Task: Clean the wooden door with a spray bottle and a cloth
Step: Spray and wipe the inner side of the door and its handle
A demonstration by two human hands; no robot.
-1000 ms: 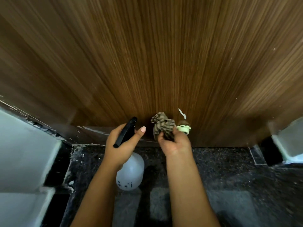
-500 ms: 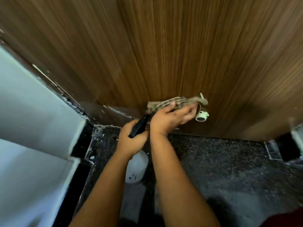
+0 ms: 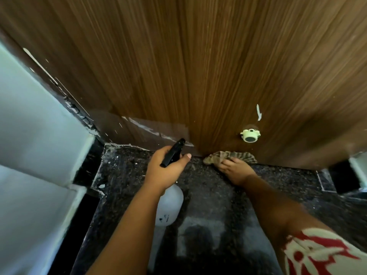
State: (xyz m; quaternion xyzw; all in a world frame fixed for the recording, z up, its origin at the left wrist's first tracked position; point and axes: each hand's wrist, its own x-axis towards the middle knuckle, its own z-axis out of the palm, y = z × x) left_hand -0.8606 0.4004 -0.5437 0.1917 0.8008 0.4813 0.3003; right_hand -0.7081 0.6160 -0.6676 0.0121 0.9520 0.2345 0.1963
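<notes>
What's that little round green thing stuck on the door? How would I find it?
Look at the big brown wooden door, down near its bottom edge. Just above the striped cloth sits a small pale green round door stopper, the only green thing there, with a dark circle in its middle.

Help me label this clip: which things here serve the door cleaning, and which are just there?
In use: wooden door, spray bottle in left hand, cloth under right hand.
Just there: green door stopper, dark floor, pale wall.
</notes>
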